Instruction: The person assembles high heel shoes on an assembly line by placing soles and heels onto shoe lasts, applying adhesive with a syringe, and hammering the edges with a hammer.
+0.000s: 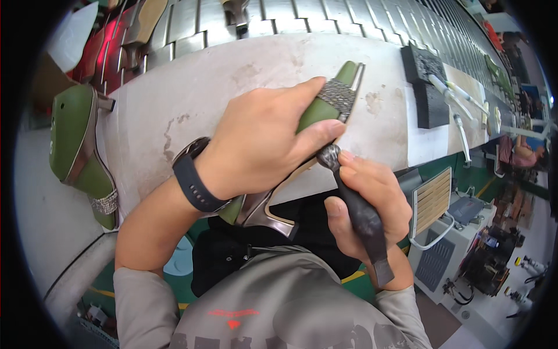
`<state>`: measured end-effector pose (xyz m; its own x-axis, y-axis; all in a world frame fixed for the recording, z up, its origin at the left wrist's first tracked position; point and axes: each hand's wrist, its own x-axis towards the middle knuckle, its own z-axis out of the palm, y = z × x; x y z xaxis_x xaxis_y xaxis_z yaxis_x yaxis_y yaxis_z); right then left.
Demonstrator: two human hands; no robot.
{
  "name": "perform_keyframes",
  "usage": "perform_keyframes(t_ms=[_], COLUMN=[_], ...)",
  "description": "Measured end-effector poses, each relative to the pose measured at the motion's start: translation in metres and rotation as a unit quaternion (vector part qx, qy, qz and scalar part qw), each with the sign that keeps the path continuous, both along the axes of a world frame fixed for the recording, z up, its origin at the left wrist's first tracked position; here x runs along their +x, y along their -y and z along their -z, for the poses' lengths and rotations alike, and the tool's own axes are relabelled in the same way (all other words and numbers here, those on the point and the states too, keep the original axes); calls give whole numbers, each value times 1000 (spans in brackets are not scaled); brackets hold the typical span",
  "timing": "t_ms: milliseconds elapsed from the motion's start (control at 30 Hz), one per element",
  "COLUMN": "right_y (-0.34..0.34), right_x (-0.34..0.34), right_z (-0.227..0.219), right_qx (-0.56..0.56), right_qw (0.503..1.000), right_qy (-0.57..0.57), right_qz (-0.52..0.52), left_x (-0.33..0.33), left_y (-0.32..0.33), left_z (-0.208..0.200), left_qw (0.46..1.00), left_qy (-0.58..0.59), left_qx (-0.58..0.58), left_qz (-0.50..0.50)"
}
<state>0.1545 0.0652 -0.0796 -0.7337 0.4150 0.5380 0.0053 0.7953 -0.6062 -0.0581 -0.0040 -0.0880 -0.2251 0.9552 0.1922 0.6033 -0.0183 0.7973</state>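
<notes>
My left hand (261, 136) is closed round a high-heeled sandal on a green shoe last, pressing it against the worktable. The sandal's glittery strap (338, 96) crosses the last near the toe. Its metallic heel (270, 218) points back toward my body past the table's near edge. My right hand (375, 200) grips a hammer-like tool (361, 212) with a dark handle. The tool's rounded metal head touches or nearly touches the sole's edge beside my left thumb. A flat end sticks out below my right hand.
Another sandal on a green last (78, 136) stands at the left. A metal slat conveyor (279, 20) runs behind the worktable (232, 70), carrying more shoes. A black block (427, 87) and white-handled brushes (456, 96) lie at the right, near a slatted board (431, 203).
</notes>
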Motion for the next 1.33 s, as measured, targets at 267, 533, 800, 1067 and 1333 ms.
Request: perform_keyframes(t_ms=[267,533,800,1067,1333], right_y=[24,28,30,34,9], right_x=[-2,-14,-13,0,-14], right_z=[11,5,16,39,-14], right_qx=[-209,-146,-174,-108,30], right_qw=[977,988,982,988,997], right_qy=[-1,4,-48,-105,55], right_qz=[-43,-45,-56,16,-48], left_x=[3,0,0,0,5], left_y=[0,-6,-7,-10,-15], left_z=[4,2,2,-1,-1], left_qw=[1000,1000,999,1000,999], left_qy=[-17,-25,-35,-1,-38], left_qx=[17,-3,13,3,0], left_qz=[-15,0,2,25,-3])
